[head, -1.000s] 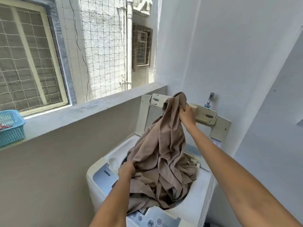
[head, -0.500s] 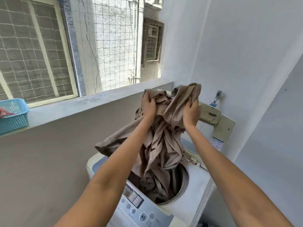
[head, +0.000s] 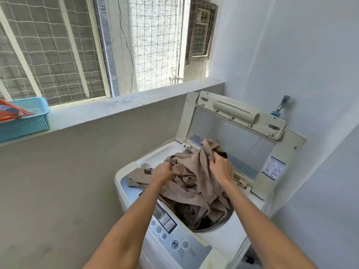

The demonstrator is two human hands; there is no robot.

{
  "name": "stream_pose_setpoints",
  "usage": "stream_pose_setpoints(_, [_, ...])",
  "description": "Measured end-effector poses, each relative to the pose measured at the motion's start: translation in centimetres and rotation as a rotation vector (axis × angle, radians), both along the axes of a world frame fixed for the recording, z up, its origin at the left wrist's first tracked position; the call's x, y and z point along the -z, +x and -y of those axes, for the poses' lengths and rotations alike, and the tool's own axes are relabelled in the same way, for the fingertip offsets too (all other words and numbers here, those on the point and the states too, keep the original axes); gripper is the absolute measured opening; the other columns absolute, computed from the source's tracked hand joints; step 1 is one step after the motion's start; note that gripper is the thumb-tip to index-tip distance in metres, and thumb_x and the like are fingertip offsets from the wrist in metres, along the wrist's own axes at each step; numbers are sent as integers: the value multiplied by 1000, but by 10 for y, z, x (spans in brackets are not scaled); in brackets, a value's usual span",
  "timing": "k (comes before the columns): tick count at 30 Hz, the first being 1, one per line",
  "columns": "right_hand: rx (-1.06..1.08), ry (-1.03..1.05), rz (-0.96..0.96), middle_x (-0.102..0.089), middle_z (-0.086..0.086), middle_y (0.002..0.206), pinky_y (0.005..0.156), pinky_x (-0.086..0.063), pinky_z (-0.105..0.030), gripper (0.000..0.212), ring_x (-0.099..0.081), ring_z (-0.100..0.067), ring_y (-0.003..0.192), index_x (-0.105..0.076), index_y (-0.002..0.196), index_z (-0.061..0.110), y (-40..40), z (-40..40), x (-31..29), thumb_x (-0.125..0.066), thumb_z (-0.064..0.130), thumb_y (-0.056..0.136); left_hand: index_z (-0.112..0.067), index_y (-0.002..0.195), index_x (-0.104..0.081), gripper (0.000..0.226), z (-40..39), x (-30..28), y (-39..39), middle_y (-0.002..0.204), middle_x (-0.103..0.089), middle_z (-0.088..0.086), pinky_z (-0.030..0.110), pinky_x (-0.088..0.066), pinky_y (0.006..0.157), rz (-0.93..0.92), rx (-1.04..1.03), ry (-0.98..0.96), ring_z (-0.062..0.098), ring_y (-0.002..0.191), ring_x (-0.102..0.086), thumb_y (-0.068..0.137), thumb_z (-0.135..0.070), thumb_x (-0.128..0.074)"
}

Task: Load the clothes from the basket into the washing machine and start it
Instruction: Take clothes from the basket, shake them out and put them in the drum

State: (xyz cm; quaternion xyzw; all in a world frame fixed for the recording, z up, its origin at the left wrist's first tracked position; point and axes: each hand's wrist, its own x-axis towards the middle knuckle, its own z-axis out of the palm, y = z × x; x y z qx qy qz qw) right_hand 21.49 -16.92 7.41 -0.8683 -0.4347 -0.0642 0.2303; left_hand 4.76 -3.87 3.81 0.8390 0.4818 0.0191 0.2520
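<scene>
Both your hands are lower than half a second ago: then they held the brown cloth (head: 191,183) bunched up high above the washing machine (head: 223,235); now they sit down at its top opening and the cloth is piled into the drum mouth.

Left hand (head: 164,171): on the near-left side of the opening, fingers curled into the fabric, gripping a fold. Motion blur here, so the exact finger lay is not readable.

Right hand (head: 221,167): at the back of the opening, just in front of the raised lid (head: 233,121), fingers closed on a peak of cloth that stands up above the pile.

Cloth position: most of it is heaped in and over the drum. One flap lies outside, spread on the machine's top deck to the left of the opening, beside the small round recess. Darker fabric shows deeper inside the drum.

Blue basket (head: 29,121) sits on the window ledge, well apart to the left of the machine, with something red-orange in it.

Judgement: this garment is nearly loaded, not fully. You need to tuck the left flap in before the lid can close cleanly. Control panel (head: 174,235) at the machine's front edge is untouched; starting is not yet done.
</scene>
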Motion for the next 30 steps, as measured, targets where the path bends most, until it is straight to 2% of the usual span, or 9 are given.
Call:
stream_pose_setpoints(3, [4,-1,-14,-70,-16,98,74,-49,-37,29,-65,-34,92,-61,107,14,2,-2,7,-42,32,97,-12,131,-45,37,-24,29,-39,132,-47,13,42,-42,94,-339,-251,209,30,124,-43,94,-16,-44])
stream_pose_setpoints(7, [15,25,-31,-70,-17,95,69,-46,-35,28,-65,-35,89,-62,102,11,3,-6,8,-43,30,97,-17,121,-57,31,-41,47,-61,120,-61,6,36,-42,81,-391,-315,174,25,113,-57,92,-19,-47])
stream_pose_setpoints(9, [13,107,-105,-70,-18,94,67,-43,-34,27,-64,-36,88,-63,99,9,0,-10,-2,-44,28,97,-13,110,-63,25,-42,39,-48,115,-65,10,33,-45,81,-205,-241,212,28,108,-61,93,-19,-46])
stream_pose_setpoints(14, [23,654,-428,-60,-17,81,57,-26,-24,34,-50,-20,71,-59,101,-7,-14,-32,-75,-42,22,100,-9,83,-56,11,-25,-6,15,84,-64,11,33,-34,66,707,-282,82,29,83,-59,89,-18,-57])
stream_pose_setpoints(18, [62,1019,-609,-64,-9,98,70,-45,-14,33,-55,-18,85,-61,111,-2,-8,-45,-124,-39,22,101,-15,89,-62,12,-14,-16,37,93,-65,5,37,-44,79,985,-238,-174,23,90,-59,86,-19,-51])
stream_pose_setpoints(21, [51,638,-477,-63,-20,117,87,-42,-36,36,-57,-34,105,-56,122,4,8,-47,-99,-36,24,101,-5,121,-60,35,-20,12,28,110,-63,3,25,-41,84,364,140,-236,20,106,-55,86,-8,-53])
stream_pose_setpoints(24, [-75,82,-314,-63,-25,113,84,-45,-39,26,-58,-40,106,-59,108,7,17,-41,-27,-41,23,96,15,106,-51,24,-6,28,17,77,-48,1,16,-37,57,-84,269,-340,12,66,-44,84,6,-46])
stream_pose_setpoints(27, [-312,-578,-311,-57,-21,124,89,-45,-38,24,-53,-36,115,-54,109,8,12,-24,40,-51,23,90,-8,71,-47,17,-1,32,12,67,-45,8,24,-38,48,123,50,-440,8,47,-41,83,2,-46])
stream_pose_setpoints(30, [-387,-764,-375,-51,-17,131,96,-44,-41,54,-49,-34,120,-48,125,10,10,-12,61,-60,44,84,-11,97,-56,24,-15,35,7,90,-62,11,40,-48,75,327,-300,-199,24,80,-61,79,-28,-54])
